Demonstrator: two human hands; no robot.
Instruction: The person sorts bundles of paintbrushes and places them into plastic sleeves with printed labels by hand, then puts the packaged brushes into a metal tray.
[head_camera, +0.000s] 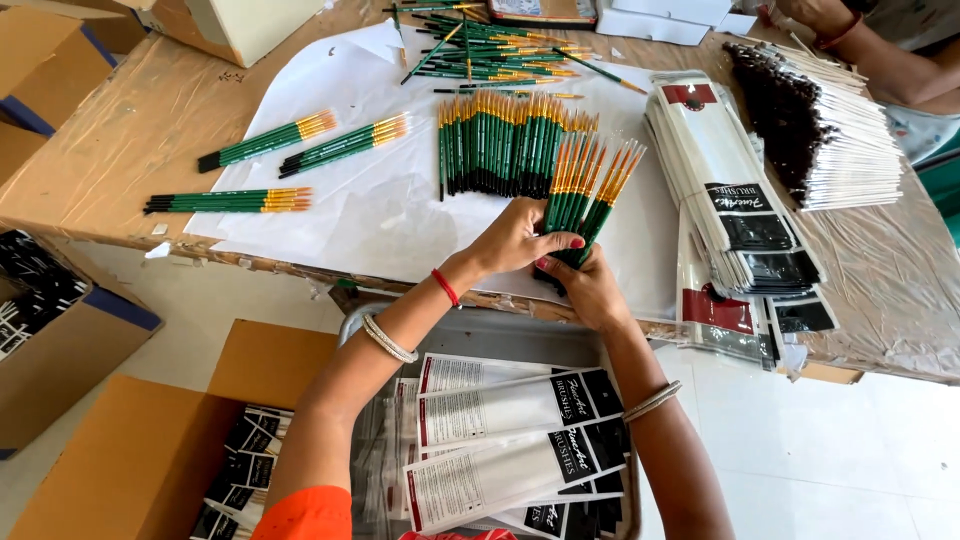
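Note:
My left hand (515, 240) and my right hand (588, 287) together grip a fanned bunch of green paintbrushes with orange ferrules (590, 190) at their dark lower ends, near the table's front edge. Just behind it a long row of the same brushes (500, 140) lies on white paper (370, 200). Three small bundles of brushes (265, 140), (345, 145), (230, 201) lie to the left on the paper. A loose heap of brushes (490, 55) sits farther back.
Stacks of flat white-and-black packaging sleeves (735, 210) lie right of my hands, more in a container below me (510, 450). Another stack of filled sleeves (820, 130) sits far right by another person's arm (880, 60). Cardboard boxes (60, 340) stand at left.

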